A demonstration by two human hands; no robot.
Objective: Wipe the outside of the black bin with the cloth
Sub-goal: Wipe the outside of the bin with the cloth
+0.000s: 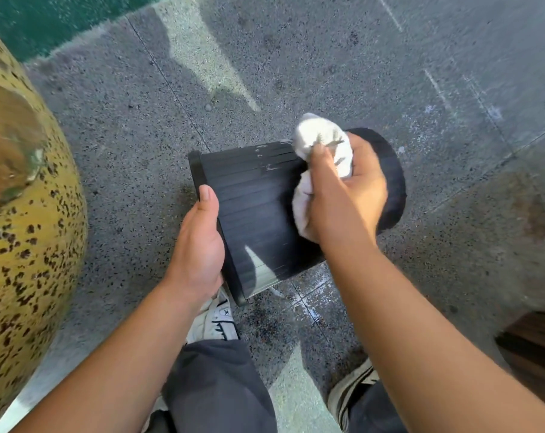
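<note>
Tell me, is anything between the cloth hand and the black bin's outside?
Nothing visible. The right hand presses the crumpled white cloth straight onto the ribbed black plastic bin, which the left hand steadies at its rim.

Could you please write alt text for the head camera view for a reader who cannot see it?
A person's right hand presses a white cloth against a black bin held sideways above a speckled grey floor, while the left hand grips its rim.

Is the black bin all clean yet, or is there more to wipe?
Not yet. The black bin lies sideways, steadied by the left hand. The right hand presses the cloth near the far end. The near side looks shiny; pale smudges remain, and the underside is hidden.
</note>
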